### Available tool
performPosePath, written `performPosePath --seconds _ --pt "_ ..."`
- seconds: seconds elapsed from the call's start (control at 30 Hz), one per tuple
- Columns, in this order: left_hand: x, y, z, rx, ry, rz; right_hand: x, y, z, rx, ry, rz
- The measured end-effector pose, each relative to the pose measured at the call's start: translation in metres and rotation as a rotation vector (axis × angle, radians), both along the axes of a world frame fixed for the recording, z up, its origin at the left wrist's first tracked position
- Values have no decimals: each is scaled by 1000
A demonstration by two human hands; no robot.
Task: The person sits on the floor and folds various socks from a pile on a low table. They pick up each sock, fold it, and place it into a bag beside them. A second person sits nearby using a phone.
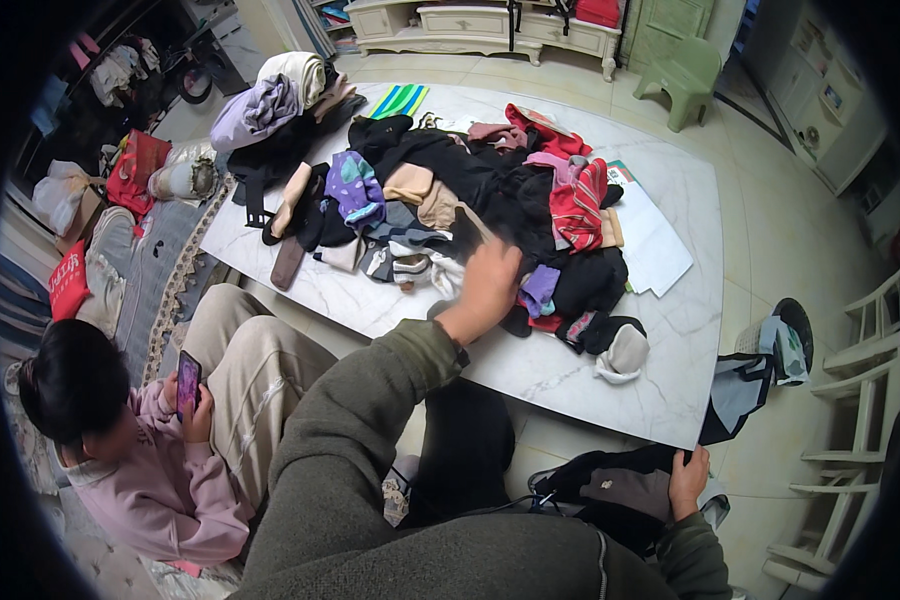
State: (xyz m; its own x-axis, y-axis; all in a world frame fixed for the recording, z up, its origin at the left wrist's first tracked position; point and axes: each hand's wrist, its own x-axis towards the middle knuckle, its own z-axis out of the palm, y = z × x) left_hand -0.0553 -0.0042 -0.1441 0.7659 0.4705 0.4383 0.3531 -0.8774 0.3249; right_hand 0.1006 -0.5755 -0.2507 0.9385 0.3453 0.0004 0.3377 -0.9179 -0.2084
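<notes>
My left hand (pixel 487 289) is over the front of a heap of clothes and socks (pixel 495 180) on a white marble-patterned table (pixel 555 375). Its fingers close on a blurred, dark, tan-edged piece of fabric (pixel 465 234). Near it lie white and grey socks (pixel 412 266) and a small purple sock (pixel 541 285). My right hand (pixel 688 480) is below the table's near right corner, gripping the edge of a dark fabric item (pixel 630 487); its fingertips are partly hidden. A rolled grey-white sock bundle (pixel 624 352) sits near the front edge. A red striped garment (pixel 581 206) lies on the heap's right.
A seated person (pixel 142 465) in pink holds a phone at my left. Folded lilac and cream cloths (pixel 259 112) stand at the table's far left; white sheets (pixel 649 232) lie at right. A green plastic chair (pixel 682 79), a basket (pixel 791 330) and white chairs (pixel 862 390) stand beyond.
</notes>
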Motion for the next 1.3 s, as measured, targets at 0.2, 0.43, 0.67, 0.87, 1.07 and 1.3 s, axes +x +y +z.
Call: performPosePath --seconds 0.2,0.43,0.67,0.87,1.07,1.3 --pt "-14 -2 31 -159 -23 -88 1 -2 -2 11 0 9" --pt "-12 106 70 124 -70 307 1 -5 -4 47 -8 30" --pt "-13 193 44 -201 129 499 1 -2 2 90 -16 71" --pt "0 186 36 -31 -71 487 0 -1 3 84 0 59" --pt "22 96 44 106 -61 92 1 -2 1 73 -20 54" --pt "15 63 62 -48 80 -37 3 -4 -3 23 -5 28"
